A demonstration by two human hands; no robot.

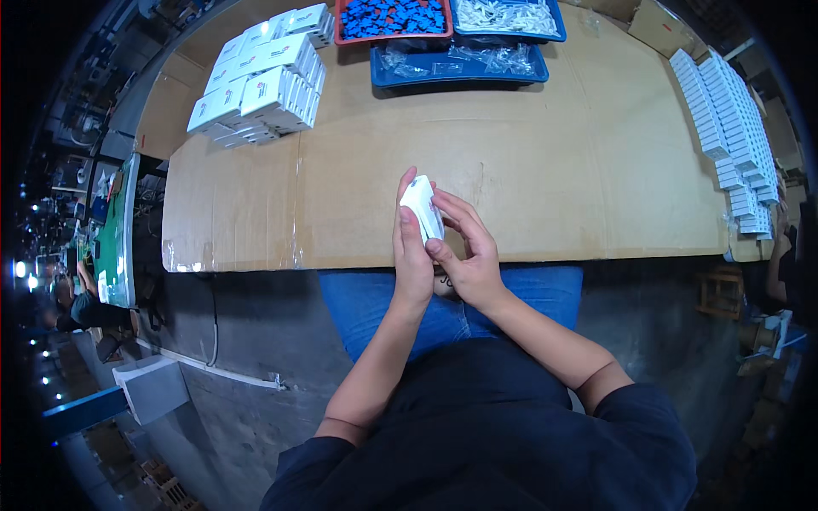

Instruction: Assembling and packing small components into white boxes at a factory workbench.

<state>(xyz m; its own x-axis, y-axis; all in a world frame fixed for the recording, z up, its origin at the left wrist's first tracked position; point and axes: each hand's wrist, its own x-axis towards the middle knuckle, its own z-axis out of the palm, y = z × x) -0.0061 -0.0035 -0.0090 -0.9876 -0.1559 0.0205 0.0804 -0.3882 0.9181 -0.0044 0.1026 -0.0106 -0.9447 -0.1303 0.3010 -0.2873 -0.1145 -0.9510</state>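
Between my two hands, above the near edge of the cardboard-covered table (375,153), is a small white box (423,204), tilted upright. My left hand (412,247) grips its left side, thumb on the near face and fingers behind. On the other side my right hand (474,255) holds it with fingertips along the right face and the thumb at the lower end. Part of the box is hidden by my fingers, and I cannot tell whether its flap is closed.
White boxes (264,85) are stacked at the far left. A red tray (339,25) of blue pieces, a blue tray (558,21) of white pieces and another blue tray (443,81) with clear plastic parts stand at the back. Small boxes (733,128) line the right edge.
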